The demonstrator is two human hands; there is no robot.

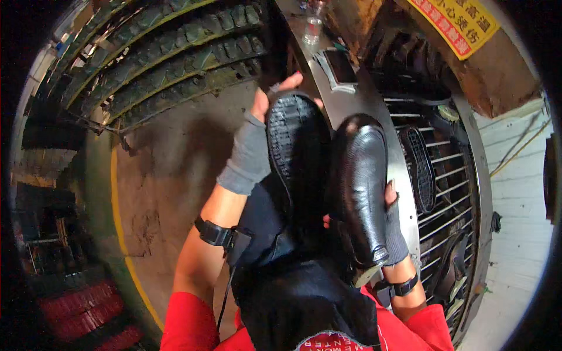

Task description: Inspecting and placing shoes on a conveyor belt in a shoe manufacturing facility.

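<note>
My left hand point(249, 149), in a grey fingerless glove, is closed around the toe end of a black shoe sole point(288, 131). Blocky tread faces up along its side; whether an upper is attached underneath, I cannot tell. Just to the right, a glossy black leather shoe point(360, 184) is held toe away from me, its upper facing up. My right hand point(396, 225), gloved the same way, grips it from below near the heel, with a thumb along its right side and fingertips showing on the left. Something pale shows at the heel opening. Both pieces are above my lap, apart or nearly touching.
A metal ledge point(404, 158) runs along my right, bearing a dark flat phone-like object point(341, 65) and a clear bottle point(312, 30). Beyond it, a barred conveyor point(448, 172) carries black soles point(418, 169). A rack point(175, 55) of dark shoe-shaped pieces stands far left.
</note>
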